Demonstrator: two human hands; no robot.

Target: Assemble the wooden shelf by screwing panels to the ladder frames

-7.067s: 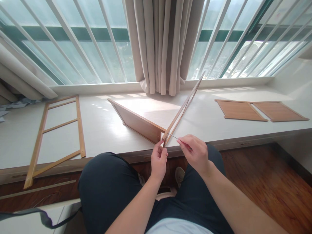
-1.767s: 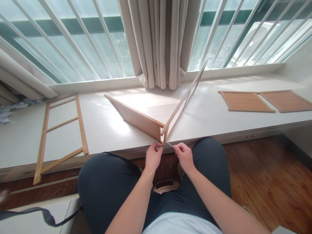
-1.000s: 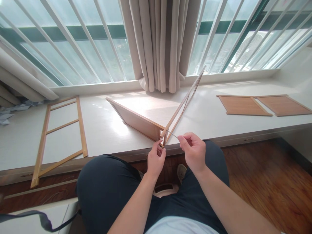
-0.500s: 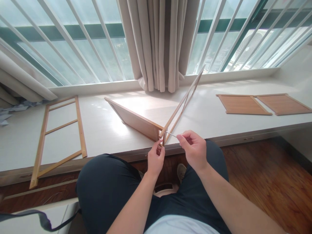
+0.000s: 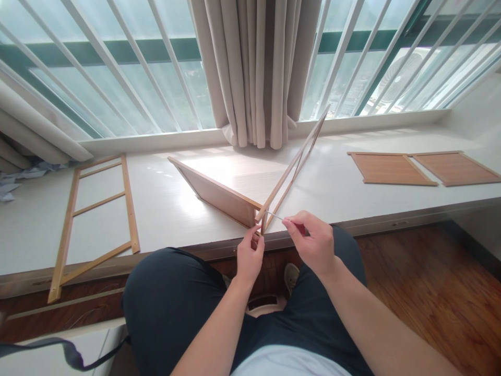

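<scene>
Since half a second ago the right hand [image 5: 313, 243] has turned slightly and dropped a little, its pinch on the thin metal tool [image 5: 274, 215] unchanged; the tool's tip sits at the corner joint. The left hand [image 5: 250, 256] is closed with its fingertips pinching the bottom of that joint, where the wooden panel [image 5: 217, 193] meets the slim wooden frame [image 5: 293, 164]. Both pieces stand on edge near the front rim of the white table [image 5: 168, 209]. A ladder-like frame [image 5: 97, 209] lies flat to the left, two brown boards [image 5: 425, 168] to the right.
</scene>
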